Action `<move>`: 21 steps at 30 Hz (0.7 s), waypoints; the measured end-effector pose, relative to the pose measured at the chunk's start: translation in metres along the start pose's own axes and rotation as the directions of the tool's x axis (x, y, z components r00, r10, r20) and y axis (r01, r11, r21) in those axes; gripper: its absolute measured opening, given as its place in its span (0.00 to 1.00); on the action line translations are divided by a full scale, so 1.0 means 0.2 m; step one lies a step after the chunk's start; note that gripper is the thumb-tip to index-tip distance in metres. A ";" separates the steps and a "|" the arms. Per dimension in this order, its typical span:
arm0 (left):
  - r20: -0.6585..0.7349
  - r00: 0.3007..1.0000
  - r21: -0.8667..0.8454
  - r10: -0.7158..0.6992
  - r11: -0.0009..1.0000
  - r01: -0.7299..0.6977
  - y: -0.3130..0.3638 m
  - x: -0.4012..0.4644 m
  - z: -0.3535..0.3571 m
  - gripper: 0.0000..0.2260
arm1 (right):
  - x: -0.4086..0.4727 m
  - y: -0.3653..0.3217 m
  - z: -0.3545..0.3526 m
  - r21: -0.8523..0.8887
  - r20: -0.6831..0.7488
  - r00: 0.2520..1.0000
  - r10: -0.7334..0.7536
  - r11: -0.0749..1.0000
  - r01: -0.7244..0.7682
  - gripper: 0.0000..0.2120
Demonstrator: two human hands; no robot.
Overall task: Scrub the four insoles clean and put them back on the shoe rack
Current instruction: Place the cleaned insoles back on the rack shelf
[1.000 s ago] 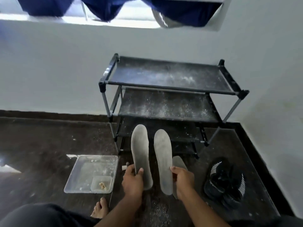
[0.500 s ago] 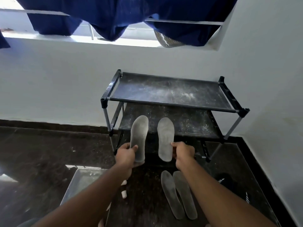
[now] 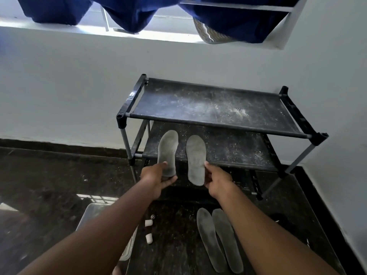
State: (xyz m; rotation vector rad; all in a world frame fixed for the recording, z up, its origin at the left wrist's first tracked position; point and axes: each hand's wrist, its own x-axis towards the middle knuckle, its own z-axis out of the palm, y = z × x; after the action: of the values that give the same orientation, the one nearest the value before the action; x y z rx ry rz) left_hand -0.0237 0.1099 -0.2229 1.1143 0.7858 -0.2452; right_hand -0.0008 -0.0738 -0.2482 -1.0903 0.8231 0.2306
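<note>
You hold one insole in each hand, both reaching over the shoe rack's middle shelf.

On the near left floor sits a tray [image 3: 87,215]. Your left hand [image 3: 156,180] grips the heel of the left insole [image 3: 167,150]; your right hand [image 3: 218,180] pinches the heel of the right insole [image 3: 195,157], toes pointing far toward the shoe rack [image 3: 218,108]. Two more insoles [image 3: 218,240] lie side by side on the near floor, right of centre.

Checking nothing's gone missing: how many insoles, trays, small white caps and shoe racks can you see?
Insoles: 4 (left hand holds one, right hand holds one, two on floor)
Tray: 1
White caps: 2
Rack: 1
Total: 8
</note>
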 end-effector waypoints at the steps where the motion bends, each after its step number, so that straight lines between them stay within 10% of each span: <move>1: 0.011 1.000 -0.034 -0.007 0.999 0.007 -0.01 -0.01 -0.02 0.12 | -0.02 0.03 -0.01 -0.003 0.009 1.000 0.009 1.000 -0.009 0.10; 21: 0.008 1.000 -0.114 -0.011 0.993 0.012 0.02 -0.11 0.03 0.13 | -0.13 0.02 0.06 -0.024 0.051 0.998 0.024 0.999 -0.022 0.05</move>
State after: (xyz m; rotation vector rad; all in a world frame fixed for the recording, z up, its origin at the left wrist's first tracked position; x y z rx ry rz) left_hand -0.0339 0.1012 -0.2049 1.0005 0.7903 -0.2115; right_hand -0.0148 -0.0567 -0.2313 -1.0927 0.7888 0.2870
